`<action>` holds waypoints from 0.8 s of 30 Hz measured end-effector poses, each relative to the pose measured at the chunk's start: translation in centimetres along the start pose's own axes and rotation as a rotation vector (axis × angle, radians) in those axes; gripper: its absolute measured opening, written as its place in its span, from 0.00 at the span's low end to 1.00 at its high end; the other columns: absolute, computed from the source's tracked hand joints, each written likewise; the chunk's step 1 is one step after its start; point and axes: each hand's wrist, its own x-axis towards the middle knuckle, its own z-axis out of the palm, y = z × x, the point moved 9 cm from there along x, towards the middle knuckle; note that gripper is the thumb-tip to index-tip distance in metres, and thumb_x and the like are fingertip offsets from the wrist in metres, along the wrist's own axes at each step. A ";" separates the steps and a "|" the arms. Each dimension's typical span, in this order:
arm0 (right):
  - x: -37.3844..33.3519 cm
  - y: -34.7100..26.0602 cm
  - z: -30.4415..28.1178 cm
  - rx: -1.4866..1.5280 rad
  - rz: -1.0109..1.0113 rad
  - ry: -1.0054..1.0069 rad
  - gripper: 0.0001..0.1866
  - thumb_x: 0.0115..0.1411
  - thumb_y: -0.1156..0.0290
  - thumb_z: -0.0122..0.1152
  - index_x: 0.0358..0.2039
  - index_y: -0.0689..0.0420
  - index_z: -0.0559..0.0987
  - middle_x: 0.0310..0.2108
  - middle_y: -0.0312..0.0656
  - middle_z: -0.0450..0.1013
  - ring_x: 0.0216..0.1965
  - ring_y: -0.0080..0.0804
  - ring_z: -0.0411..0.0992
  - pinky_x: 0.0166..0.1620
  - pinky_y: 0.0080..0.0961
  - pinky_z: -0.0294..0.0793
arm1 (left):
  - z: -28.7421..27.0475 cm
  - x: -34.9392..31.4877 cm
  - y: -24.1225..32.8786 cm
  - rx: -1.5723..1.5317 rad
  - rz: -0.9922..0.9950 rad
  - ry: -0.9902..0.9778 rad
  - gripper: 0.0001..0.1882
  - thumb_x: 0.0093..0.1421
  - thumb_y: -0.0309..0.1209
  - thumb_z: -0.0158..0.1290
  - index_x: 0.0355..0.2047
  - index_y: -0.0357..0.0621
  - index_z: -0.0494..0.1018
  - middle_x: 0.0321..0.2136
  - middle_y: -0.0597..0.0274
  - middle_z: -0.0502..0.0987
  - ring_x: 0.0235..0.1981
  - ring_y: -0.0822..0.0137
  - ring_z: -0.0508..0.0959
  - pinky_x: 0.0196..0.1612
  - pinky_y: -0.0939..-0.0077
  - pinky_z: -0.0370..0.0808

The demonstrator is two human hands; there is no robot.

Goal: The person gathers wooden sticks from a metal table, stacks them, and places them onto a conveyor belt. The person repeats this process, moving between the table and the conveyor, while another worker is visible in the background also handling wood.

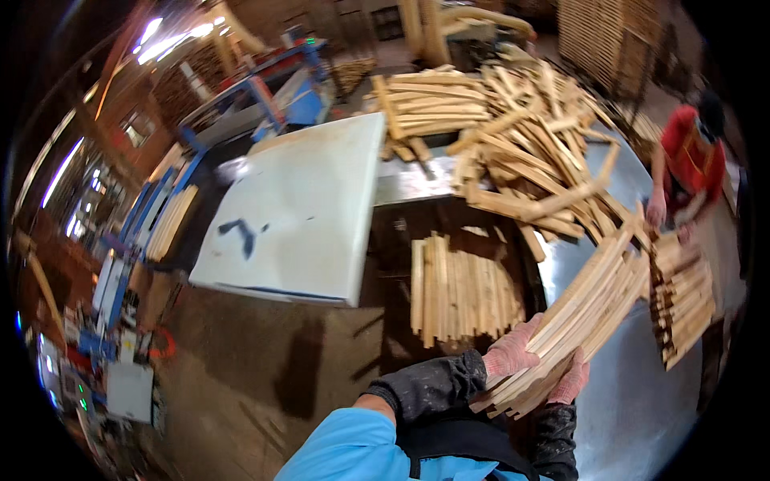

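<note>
Many slats [589, 301] between both hands [513, 351] [571, 379] (heap [557, 156] on table [634, 393])

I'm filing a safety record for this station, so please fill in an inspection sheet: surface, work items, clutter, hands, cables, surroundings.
Surface: grey metal table, wood heaped on its far part.
Work items: bundle of wooden strips, tilted; strip ends roughly, not perfectly, aligned.
Clutter: jumbled wood pile, pieces crossing at all angles.
Hands: left hand and right hand, gloved, gripping opposite sides of the bundle.
Cables: red coil at left; cable or hose, cannot tell.
Surroundings: white panel, blue-framed machinery, co-worker in red at right.
</note>
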 end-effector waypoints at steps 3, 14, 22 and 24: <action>-3.9 1.6 11.3 -0.223 -0.063 -0.213 0.23 0.71 0.61 0.65 0.57 0.66 0.77 0.48 0.43 0.80 0.46 0.33 0.78 0.52 0.32 0.79 | -12.9 -7.6 -1.8 -0.191 -0.079 0.155 0.58 0.56 0.32 0.68 0.81 0.47 0.44 0.70 0.37 0.64 0.71 0.45 0.66 0.74 0.61 0.63; -30.2 16.8 49.4 -0.928 -0.240 -0.995 0.35 0.58 0.50 0.75 0.57 0.65 0.80 0.51 0.56 0.79 0.50 0.53 0.79 0.56 0.44 0.77 | -45.1 -35.0 -19.1 -0.538 -0.257 0.645 0.50 0.63 0.30 0.68 0.77 0.36 0.50 0.64 0.48 0.72 0.64 0.60 0.73 0.70 0.67 0.69; -41.1 25.0 65.3 -1.102 -0.513 -1.110 0.32 0.59 0.45 0.72 0.45 0.65 0.79 0.41 0.57 0.77 0.45 0.58 0.75 0.50 0.48 0.74 | -62.9 -44.2 -23.7 0.271 -0.814 0.615 0.47 0.64 0.56 0.62 0.72 0.36 0.62 0.66 0.38 0.69 0.67 0.49 0.71 0.71 0.55 0.66; -42.6 27.0 68.3 -1.029 -0.455 -1.175 0.28 0.61 0.51 0.73 0.46 0.64 0.78 0.41 0.53 0.77 0.42 0.52 0.77 0.47 0.45 0.76 | -66.2 -44.3 -25.3 0.301 -0.784 0.600 0.48 0.61 0.64 0.60 0.67 0.35 0.69 0.67 0.32 0.68 0.67 0.42 0.71 0.69 0.51 0.67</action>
